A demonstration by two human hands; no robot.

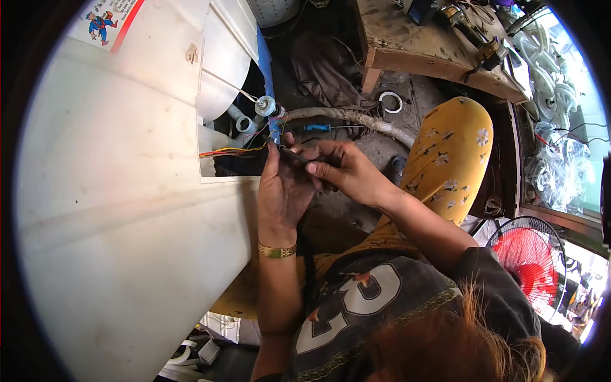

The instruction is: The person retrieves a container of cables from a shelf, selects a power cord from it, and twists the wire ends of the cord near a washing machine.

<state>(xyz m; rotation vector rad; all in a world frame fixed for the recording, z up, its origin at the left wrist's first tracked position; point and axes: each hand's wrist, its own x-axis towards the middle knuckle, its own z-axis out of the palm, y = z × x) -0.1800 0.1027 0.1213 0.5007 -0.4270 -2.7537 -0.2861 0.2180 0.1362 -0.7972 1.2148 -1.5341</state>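
Note:
My left hand (280,188) is raised beside the opening of a large white appliance casing (127,191), its fingers closed around a thin dark wire or tool (294,157). My right hand (347,169) pinches the same dark piece from the right, so both hands meet on it. Coloured wires (229,151) in red, yellow and orange run out of the casing's opening toward my left fingers. A gold bracelet sits on my left wrist. What the dark piece is exactly, I cannot tell.
A corrugated grey hose (356,119) and a blue-handled screwdriver (321,127) lie on the dirty floor. A roll of white tape (391,102) lies near a wooden workbench (433,51). A red fan (528,254) stands at the right. My yellow-clad knee (452,140) is raised.

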